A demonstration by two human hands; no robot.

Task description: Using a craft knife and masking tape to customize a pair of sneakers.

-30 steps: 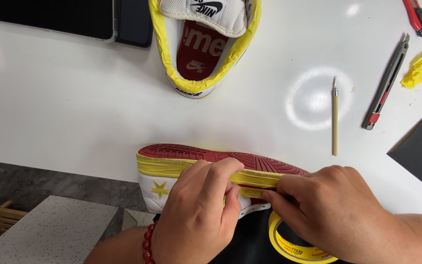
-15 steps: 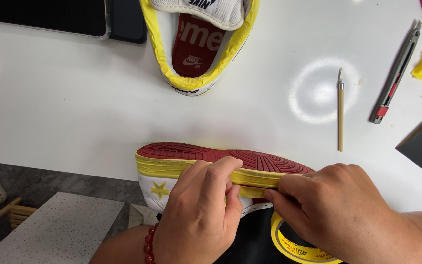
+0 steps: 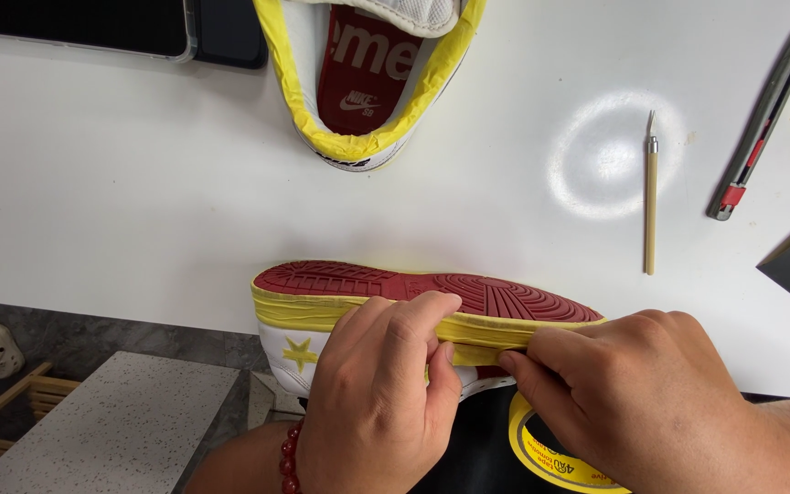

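Sneaker (image 3: 322, 316) lies sole-up at the table's (image 3: 139, 183) six o'clock edge; my left hand (image 3: 377, 402) and right hand (image 3: 633, 393) pinch yellow masking tape (image 3: 468, 329) along its midsole, fingertips nearly meeting.

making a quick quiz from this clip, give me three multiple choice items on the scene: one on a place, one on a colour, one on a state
1. Where does the thin wooden-handled craft knife lie?
A. right of both shoes
B. inside a shoe
C. on the dark tablet

2. What colour is the ribbed sole of the white star-marked sneaker?
A. blue
B. dark red
C. black

3. How is that sneaker held?
A. upright
B. on its side, sole away from the person
C. untouched

Answers: 1 A, it rests on the white table; 2 B, the tread shows red; 3 B, the left hand and right hand press yellow masking tape along its edge.
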